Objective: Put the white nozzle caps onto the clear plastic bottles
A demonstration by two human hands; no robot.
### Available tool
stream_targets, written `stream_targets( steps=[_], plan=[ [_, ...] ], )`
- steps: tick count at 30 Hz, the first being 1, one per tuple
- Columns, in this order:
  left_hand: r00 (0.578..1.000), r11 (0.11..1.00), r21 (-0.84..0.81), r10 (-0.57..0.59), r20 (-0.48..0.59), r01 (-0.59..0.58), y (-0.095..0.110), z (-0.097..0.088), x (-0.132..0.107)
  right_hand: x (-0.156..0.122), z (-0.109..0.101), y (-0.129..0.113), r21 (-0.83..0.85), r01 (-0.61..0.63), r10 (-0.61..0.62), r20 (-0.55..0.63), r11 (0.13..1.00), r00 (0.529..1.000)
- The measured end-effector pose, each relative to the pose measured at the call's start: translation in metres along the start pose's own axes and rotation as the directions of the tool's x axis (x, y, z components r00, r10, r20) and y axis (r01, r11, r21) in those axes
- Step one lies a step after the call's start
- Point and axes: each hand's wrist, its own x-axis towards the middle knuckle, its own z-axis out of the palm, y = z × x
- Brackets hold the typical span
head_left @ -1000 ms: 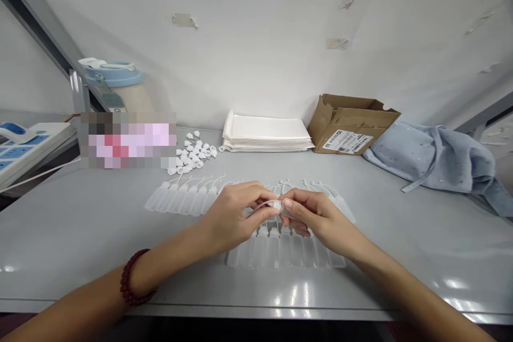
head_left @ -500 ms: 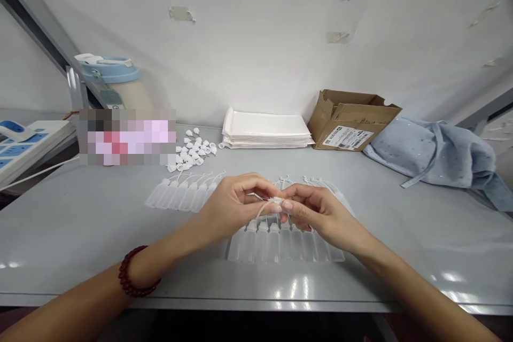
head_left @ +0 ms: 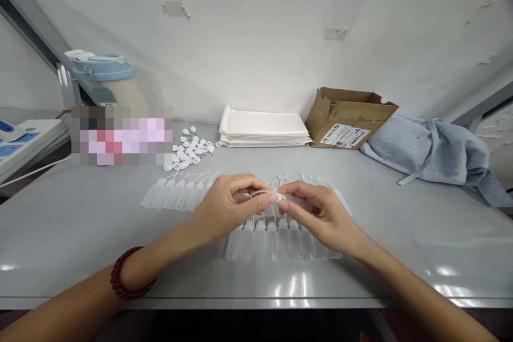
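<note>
My left hand [head_left: 228, 208] and my right hand [head_left: 316, 216] meet over the middle of the grey table [head_left: 80, 235]. Both pinch one small clear plastic bottle [head_left: 294, 202] with a thin white strap and cap at its tip [head_left: 278, 197]. The right hand's fingers wrap the bottle's body; the left thumb and forefinger press on the cap end. Below the hands lies a row of several similar clear bottles [head_left: 276, 240]. A second row of bottles [head_left: 176, 195] lies to the left, and more show behind the hands.
A heap of small white caps [head_left: 190, 149] lies behind the left row. A stack of white sheets [head_left: 262, 129], an open cardboard box [head_left: 348, 117] and a blue cloth [head_left: 433, 152] stand along the wall. At far left are a blue-lidded container [head_left: 102, 72] and a power strip [head_left: 20, 141].
Both hands stay together on the small bottle, with the fingers shifting slightly at its cap end. The view has drifted a little.
</note>
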Motion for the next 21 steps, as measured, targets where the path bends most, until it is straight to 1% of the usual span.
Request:
stream_targets(
  steps=[2,6,8,10,12,14,15,16,18,19,21],
  plan=[
    [1.0,0.997,0.075,-0.03,-0.003,0.03,0.001,-0.001,0.0,0.0,0.001,0.003,-0.066,0.042,-0.044,-0.031,0.997,0.999],
    [0.99,0.992,0.082,-0.106,0.098,0.098,0.0,-0.003,0.002,-0.001,0.005,0.009,-0.198,0.163,-0.177,-0.056,0.967,0.983],
    [0.986,0.992,0.075,-0.111,0.128,0.102,-0.001,-0.003,0.003,-0.002,0.006,0.01,-0.242,0.202,-0.22,-0.053,0.949,0.974],
    [0.99,0.993,0.095,-0.076,0.119,0.065,-0.003,-0.001,0.002,-0.002,0.005,0.009,-0.237,0.189,-0.204,-0.037,0.953,0.978],
    [0.994,0.987,0.155,0.013,0.106,-0.029,-0.006,0.001,0.001,-0.002,0.004,0.008,-0.157,0.125,-0.127,-0.005,0.98,0.992],
    [0.981,0.95,0.249,0.163,0.11,-0.186,-0.008,0.002,-0.001,-0.002,0.002,0.005,0.003,0.033,-0.033,0.039,0.999,0.999],
    [0.96,0.912,0.302,0.253,0.121,-0.278,-0.009,0.002,-0.002,-0.001,0.0,0.004,0.107,-0.019,0.011,0.07,0.994,0.997],
    [0.93,0.86,0.356,0.34,0.138,-0.367,-0.01,0.002,-0.002,0.0,-0.001,0.003,0.214,-0.079,0.056,0.11,0.974,0.992],
    [0.858,0.735,0.449,0.479,0.186,-0.508,-0.013,0.001,-0.003,0.002,-0.004,0.003,0.396,-0.21,0.128,0.223,0.894,0.966],
    [0.827,0.678,0.485,0.52,0.214,-0.552,-0.014,0.0,-0.003,0.003,-0.005,0.003,0.457,-0.273,0.151,0.286,0.847,0.946],
    [0.792,0.602,0.532,0.551,0.262,-0.595,-0.016,-0.001,-0.003,0.005,-0.007,0.004,0.52,-0.367,0.169,0.389,0.772,0.906]
  ],
)
